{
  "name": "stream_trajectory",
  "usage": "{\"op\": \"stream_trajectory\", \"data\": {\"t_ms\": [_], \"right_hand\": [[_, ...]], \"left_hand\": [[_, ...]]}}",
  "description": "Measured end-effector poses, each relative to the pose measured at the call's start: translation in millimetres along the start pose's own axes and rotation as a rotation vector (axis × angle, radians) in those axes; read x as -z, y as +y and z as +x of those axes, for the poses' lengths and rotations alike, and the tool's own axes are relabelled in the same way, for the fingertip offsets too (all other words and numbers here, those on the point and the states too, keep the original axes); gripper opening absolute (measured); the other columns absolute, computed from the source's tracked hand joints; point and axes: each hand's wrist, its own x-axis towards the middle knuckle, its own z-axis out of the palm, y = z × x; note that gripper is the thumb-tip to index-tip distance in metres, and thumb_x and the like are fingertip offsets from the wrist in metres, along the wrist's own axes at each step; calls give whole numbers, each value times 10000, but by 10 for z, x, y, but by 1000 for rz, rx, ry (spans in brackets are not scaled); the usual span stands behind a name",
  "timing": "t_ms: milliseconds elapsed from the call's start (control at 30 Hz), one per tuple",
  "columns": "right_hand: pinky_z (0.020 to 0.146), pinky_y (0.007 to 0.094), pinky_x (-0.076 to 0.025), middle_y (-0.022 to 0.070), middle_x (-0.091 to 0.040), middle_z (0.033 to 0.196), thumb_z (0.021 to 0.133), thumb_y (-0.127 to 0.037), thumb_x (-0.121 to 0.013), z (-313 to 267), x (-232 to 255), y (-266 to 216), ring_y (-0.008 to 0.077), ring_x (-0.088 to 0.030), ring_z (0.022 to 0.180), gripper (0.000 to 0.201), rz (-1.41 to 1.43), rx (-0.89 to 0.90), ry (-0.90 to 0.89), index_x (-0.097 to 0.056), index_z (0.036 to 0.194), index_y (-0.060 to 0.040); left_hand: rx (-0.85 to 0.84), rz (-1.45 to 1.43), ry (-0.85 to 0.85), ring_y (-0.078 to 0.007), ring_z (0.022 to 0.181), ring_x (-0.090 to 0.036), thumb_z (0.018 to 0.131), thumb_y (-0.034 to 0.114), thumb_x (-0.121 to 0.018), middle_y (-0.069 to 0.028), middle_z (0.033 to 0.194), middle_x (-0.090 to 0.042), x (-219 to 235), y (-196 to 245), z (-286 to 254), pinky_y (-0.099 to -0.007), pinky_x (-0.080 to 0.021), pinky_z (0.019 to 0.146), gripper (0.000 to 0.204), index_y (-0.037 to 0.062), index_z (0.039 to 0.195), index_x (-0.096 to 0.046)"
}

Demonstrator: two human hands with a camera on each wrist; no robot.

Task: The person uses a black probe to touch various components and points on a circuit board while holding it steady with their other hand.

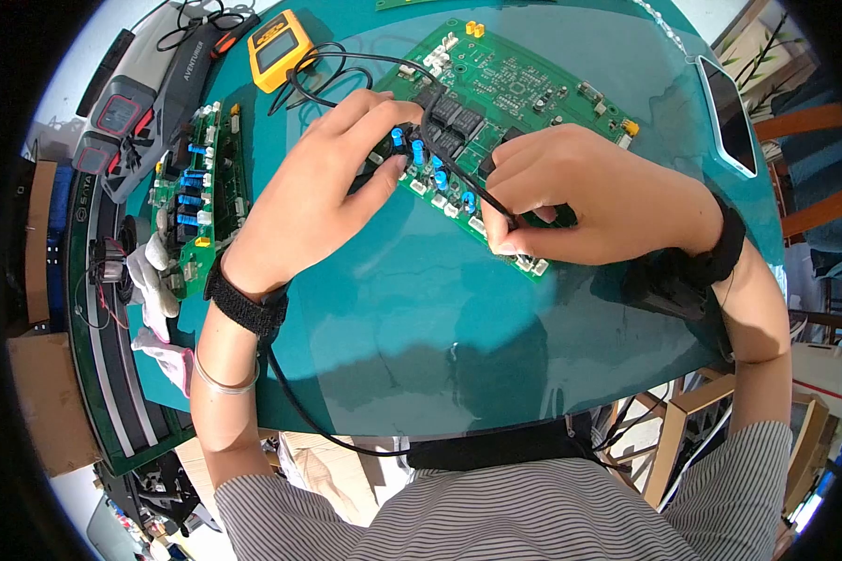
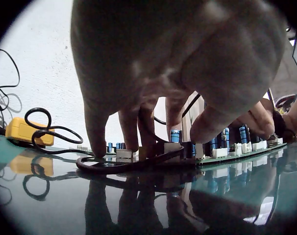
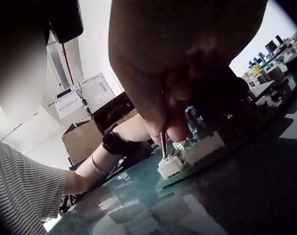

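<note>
A green circuit board (image 1: 505,79) lies on the teal tabletop, with a row of blue cylindrical parts (image 1: 442,179) near its front edge. My left hand (image 1: 323,182) rests on the board's left end, its fingers reaching down among the connectors and blue parts. My right hand (image 1: 594,192) pinches a black test probe (image 1: 477,191) over the front right corner. In the right wrist view, the probe's thin metal tip (image 3: 164,147) meets a white connector (image 3: 170,168) at the board's edge. A black lead (image 1: 370,56) runs to the probe; the right palm hides part of its grip.
A yellow handheld meter (image 1: 279,49) lies at the back left with coiled leads. Another populated board (image 1: 196,201) and a pale glove (image 1: 150,280) are at the left, beside a grey tool case (image 1: 126,103). A phone (image 1: 726,117) lies at the right edge.
</note>
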Motion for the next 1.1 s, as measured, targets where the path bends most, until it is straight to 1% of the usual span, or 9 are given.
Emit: {"op": "stream_trajectory", "data": {"t_ms": [33, 133, 267, 333, 567, 633, 867, 933, 1100], "right_hand": [[634, 369, -471, 57, -631, 707, 873, -140, -712, -1, 5, -4, 235, -574, 626, 101, 0, 0, 0, -671, 853, -50], [630, 367, -472, 58, -632, 701, 876, -137, -712, 4, 27, -15, 232, -575, 624, 96, 8, -18, -29, -675, 854, -52], [621, 366, -470, 59, -638, 704, 885, -144, -714, -4, 44, -6, 230, -580, 623, 95, 35, -52, -39, -687, 859, -56], [617, 365, -469, 59, -641, 708, 888, -147, -713, -5, 56, -5, 229, -582, 623, 96, 54, -64, -40, -691, 860, -58], [643, 368, -480, 52, -655, 732, 890, -159, -716, -7, 38, -13, 226, -599, 654, 98, 42, -38, -61, -693, 875, -65], [647, 369, -480, 51, -655, 736, 888, -162, -718, -11, 30, -15, 226, -599, 659, 99, 48, -53, -58, -693, 880, -66], [655, 368, -476, 49, -633, 731, 886, -151, -723, -11, 73, -8, 222, -590, 663, 88, 32, -40, -87, -698, 872, -68], [657, 367, -476, 48, -633, 737, 886, -147, -726, -12, 83, -11, 218, -593, 669, 85, 38, -49, -97, -701, 866, -68], [671, 354, -481, 41, -638, 752, 885, -139, -735, -20, 81, 12, 208, -602, 689, 91, 55, -23, -98, -705, 849, -61]], "left_hand": [[53, -26, -48, -428, 1291, -548, 895, -63, -611, -198, 1306, -586, 17, 19, 3, -437, -438, 1107, 467, -29, 1355, -543], [-2, 15, -35, -429, 1298, -544, 888, -60, -615, -200, 1320, -579, 10, -12, -1, -435, -436, 1112, 480, -32, 1360, -536], [10, 19, -37, -430, 1301, -543, 888, -52, -620, -202, 1334, -572, -1, -11, -5, -434, -435, 1113, 484, -35, 1363, -530], [-46, 26, 44, -421, 1173, -582, 936, 41, -637, -188, 1244, -581, -44, -42, -6, -467, -485, 990, 380, 68, 1308, -567], [-38, 23, 43, -420, 1176, -578, 935, 35, -635, -187, 1240, -580, -29, -22, -3, -463, -485, 990, 381, 69, 1308, -566], [7, -1, -46, -428, 1325, -530, 871, -74, -619, -195, 1328, -578, 17, -1, 0, -440, -429, 1121, 486, -26, 1347, -534], [12, 8, -40, -429, 1327, -530, 872, -71, -613, -197, 1329, -578, -6, -6, 1, -442, -429, 1123, 482, -19, 1345, -540], [-31, 15, 31, -416, 1153, -580, 926, 26, -641, -177, 1212, -583, -32, -18, 3, -459, -486, 977, 385, 71, 1302, -570], [-42, 11, 37, -415, 1147, -582, 922, 14, -641, -179, 1205, -584, -33, -18, 10, -457, -488, 973, 390, 70, 1302, -575]]}}
